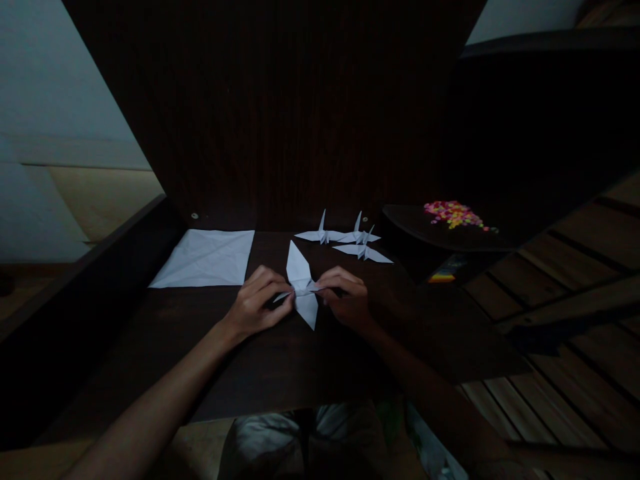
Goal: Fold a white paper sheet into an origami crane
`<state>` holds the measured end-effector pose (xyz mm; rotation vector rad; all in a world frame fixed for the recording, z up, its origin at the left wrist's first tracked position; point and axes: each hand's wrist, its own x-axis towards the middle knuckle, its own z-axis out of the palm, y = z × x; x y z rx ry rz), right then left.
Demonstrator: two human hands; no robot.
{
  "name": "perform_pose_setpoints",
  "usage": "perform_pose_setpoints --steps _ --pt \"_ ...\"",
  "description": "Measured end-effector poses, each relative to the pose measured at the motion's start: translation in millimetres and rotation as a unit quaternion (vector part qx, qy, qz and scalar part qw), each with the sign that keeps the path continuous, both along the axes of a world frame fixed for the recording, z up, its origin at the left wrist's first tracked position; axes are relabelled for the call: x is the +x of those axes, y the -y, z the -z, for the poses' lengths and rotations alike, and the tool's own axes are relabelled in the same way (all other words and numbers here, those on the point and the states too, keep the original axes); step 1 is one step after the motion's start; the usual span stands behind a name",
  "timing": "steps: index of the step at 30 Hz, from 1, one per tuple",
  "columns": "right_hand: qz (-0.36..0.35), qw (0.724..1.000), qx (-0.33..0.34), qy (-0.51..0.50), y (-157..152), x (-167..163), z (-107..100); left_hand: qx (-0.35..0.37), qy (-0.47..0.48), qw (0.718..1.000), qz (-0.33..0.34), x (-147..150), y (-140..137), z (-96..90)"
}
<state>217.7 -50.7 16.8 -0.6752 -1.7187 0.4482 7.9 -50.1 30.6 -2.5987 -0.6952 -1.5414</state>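
Both hands, the left hand (261, 303) and right hand (346, 297), are pinching the half-folded white paper crane (303, 285) at its centre on the dark wooden tabletop (280, 360); it looks light, thin and easily creased. Three finished white paper cranes (350, 241) are sitting at one o'clock.

No legible text, label, brand, number or sign anywhere in view. White paper sheet (205, 259): blank, creases only. Folded paper cranes (356, 241): plain white, no print. Paper piece between the hands (303, 285): unmarked. Small rainbow-striped item (447, 272) at the worktop's right edge: colour bands only, too dark and small to make out any lettering. Scene dim throughout.
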Motion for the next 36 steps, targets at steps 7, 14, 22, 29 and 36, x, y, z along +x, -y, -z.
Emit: perform_pose_setpoints --steps 7,14,22,29,36 --pt "-0.008 1.0 0.019 0.009 1.1 -2.1 -1.0 0.004 -0.001 1.0 -0.003 1.5 0.8 1.0" --pt "0.026 0.999 0.035 -0.001 -0.8 0.4 -7.3 -0.003 0.024 1.0 -0.004 0.3 0.9 -0.6" --pt "0.03 0.999 0.03 0.0 -2.1 1.3 -7.3 0.02 0.049 0.998 -0.016 1.4 4.0 -5.5" --pt "0.031 0.999 0.025 0.011 -1.8 1.5 -6.2 0.011 0.047 0.999 -0.013 0.9 3.9 -1.6" --pt "0.039 0.999 0.03 0.005 -3.7 2.4 -5.9 -0.012 0.047 0.999 0.005 2.1 4.3 -4.1"
